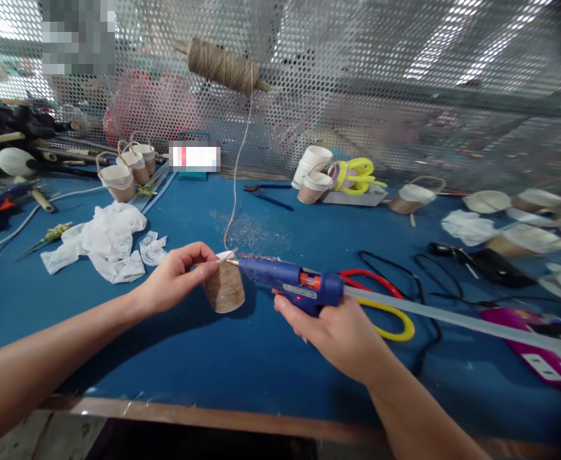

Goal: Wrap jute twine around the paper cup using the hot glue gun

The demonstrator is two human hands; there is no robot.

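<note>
My left hand point(189, 275) pinches a small paper cup wrapped in brown twine point(225, 287) by its rim, tilted above the blue table. Around the handle of a blue hot glue gun point(290, 281) my right hand point(328, 326) is closed. The gun's nozzle touches or nearly touches the cup's upper edge, and a long clear glue stick point(453, 319) sticks out of its back. From a twine spool point(223, 66) hung on the mesh, a strand point(241, 160) runs down to the cup's rim.
White lace point(103, 239) lies left of the cup. Small handled baskets point(117, 182) stand back left. Pliers point(268, 195), yellow-handled scissors point(357, 174) and a white cup point(310, 165) sit at the back. Red-and-yellow-handled scissors point(400, 322), black cables and a purple power strip point(524, 342) are right.
</note>
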